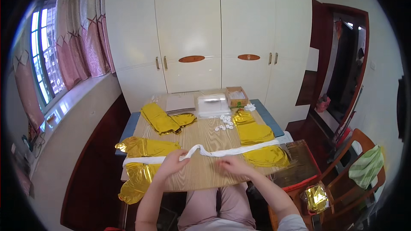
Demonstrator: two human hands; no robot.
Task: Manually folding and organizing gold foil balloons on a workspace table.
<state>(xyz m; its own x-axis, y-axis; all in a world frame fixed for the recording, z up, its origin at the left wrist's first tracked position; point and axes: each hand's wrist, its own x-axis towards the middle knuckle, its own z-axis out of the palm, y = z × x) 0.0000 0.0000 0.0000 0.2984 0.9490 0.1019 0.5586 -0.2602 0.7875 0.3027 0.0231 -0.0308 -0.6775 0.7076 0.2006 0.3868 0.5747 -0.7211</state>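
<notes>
A long white fabric-like strip [239,149] runs across the table from left to right, with a raised loop near its middle. My left hand [171,162] pinches the strip just left of that loop. Just below the strip, right of the loop, my right hand [234,165] hovers over the wood with fingers bent and slightly apart, nothing visible in them. At the left, the strip lies over a flat gold foil piece [158,146] with rounded lobes. Its right end crosses another gold foil piece [267,156].
More folded gold foil [160,119] lies at the back left of the wooden table [209,130]. Small white rings [224,123], a clear plastic packet [213,105], grey cardboard [180,103] and an open carton [236,97] are toward the back. A wooden chair [361,139] stands at right.
</notes>
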